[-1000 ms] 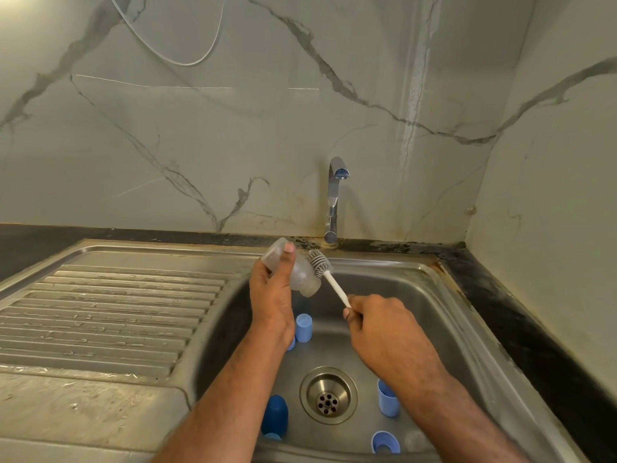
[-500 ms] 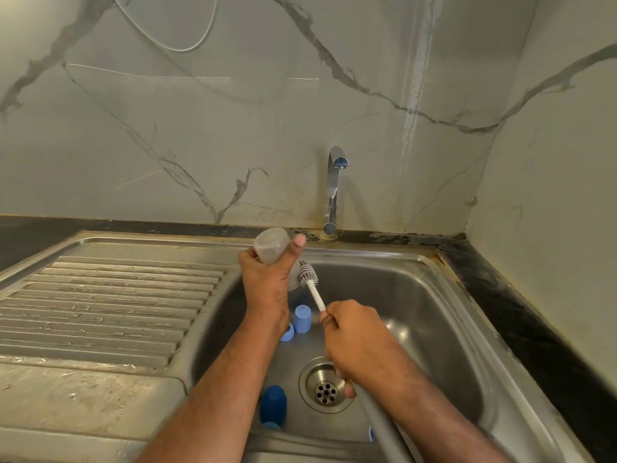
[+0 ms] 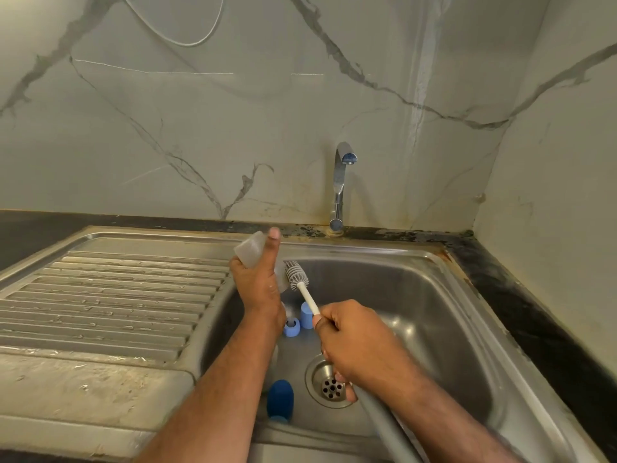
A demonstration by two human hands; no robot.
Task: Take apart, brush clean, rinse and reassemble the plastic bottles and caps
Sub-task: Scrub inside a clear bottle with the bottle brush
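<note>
Head view: over the sink (image 3: 434,295), the left hand (image 3: 257,285) wraps a clear bottle (image 3: 248,250), thumb up along its side. The right hand (image 3: 354,339) grips the brush (image 3: 295,274) stem, bristles at the bottle's mouth, seemingly not yet inside. Caps (image 3: 306,315) stand at 6 o'clock below. A skewed push could flick the brush off the rim, or twist the wet bottle loose onto the caps.

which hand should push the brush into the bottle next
Right. The right hand already grips the brush by its handle, bristles right beside the clear bottle. The left hand is wrapped round that bottle over the sink, so it likely just steadies it.
</note>
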